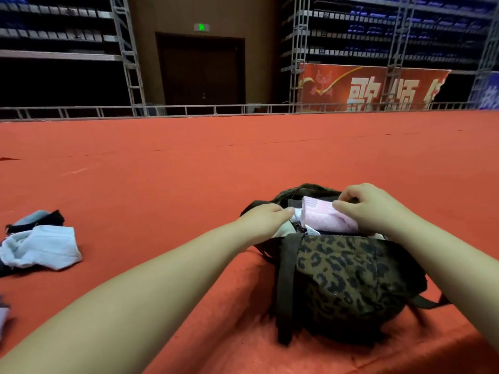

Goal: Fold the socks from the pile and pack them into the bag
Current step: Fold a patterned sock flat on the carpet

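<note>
Red carpet (189,163) carries one leopard bag (348,276), both hands' grips, left hand (266,218) and right hand (375,206), pinching one pink sock (324,215), two loose socks (40,247) well apart.

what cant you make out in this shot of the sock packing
Head view only:
- Inside of the leopard bag: hidden by its front wall and the pink sock.
- Right hand fingertips: tucked behind the sock.
- Sock pile: cut off by the left edge, count unclear.
- Left hand grip: palm faces away.
</note>
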Available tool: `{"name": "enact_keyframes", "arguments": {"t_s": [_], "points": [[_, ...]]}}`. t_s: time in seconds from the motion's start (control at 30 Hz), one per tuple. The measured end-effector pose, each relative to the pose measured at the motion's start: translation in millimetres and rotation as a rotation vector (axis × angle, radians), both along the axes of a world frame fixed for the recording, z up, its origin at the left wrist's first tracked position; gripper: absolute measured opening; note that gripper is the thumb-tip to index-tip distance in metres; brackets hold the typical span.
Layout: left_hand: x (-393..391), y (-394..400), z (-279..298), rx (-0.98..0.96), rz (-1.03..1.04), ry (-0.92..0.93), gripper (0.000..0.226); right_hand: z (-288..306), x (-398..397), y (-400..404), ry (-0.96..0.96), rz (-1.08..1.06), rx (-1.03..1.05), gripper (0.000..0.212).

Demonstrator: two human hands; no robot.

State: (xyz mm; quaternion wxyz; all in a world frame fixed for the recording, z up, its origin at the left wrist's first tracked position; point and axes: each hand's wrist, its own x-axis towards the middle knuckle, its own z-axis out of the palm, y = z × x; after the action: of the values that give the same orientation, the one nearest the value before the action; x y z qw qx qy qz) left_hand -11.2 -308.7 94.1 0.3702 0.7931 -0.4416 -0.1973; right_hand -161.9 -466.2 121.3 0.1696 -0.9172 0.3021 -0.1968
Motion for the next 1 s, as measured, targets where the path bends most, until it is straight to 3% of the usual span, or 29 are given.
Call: {"name": "enact_keyframes", "arguments": {"t_s": [0.2,0.43,0.73,0.9,1.0], "points": [[32.4,75.1,10.4,-0.035,0.045,0.139,0.027,17.2,46.8,75.9,-0.106,0.203,0.064,0.014],[92.7,223.0,-12.6,0.063,0.236,0.155,0.013,-15.4,147.2,196.6,0.053,0.524,0.167,0.014],[154.7,414.8,-30.8,0.077,0.596,0.174,0.013,-73.2,244.8,351.1,0.224,0.824,0.261,0.021],[172.8,459.4,-60.4,0.085,0.773,0.196,0.012,-99.1,269.1,399.3,0.286,0.886,0.284,0.022],[177.3,459.7,-75.6,0.009,0.867,0.255,0.029,-108.5,276.7,408.0,0.254,0.878,0.348,0.029]]}}
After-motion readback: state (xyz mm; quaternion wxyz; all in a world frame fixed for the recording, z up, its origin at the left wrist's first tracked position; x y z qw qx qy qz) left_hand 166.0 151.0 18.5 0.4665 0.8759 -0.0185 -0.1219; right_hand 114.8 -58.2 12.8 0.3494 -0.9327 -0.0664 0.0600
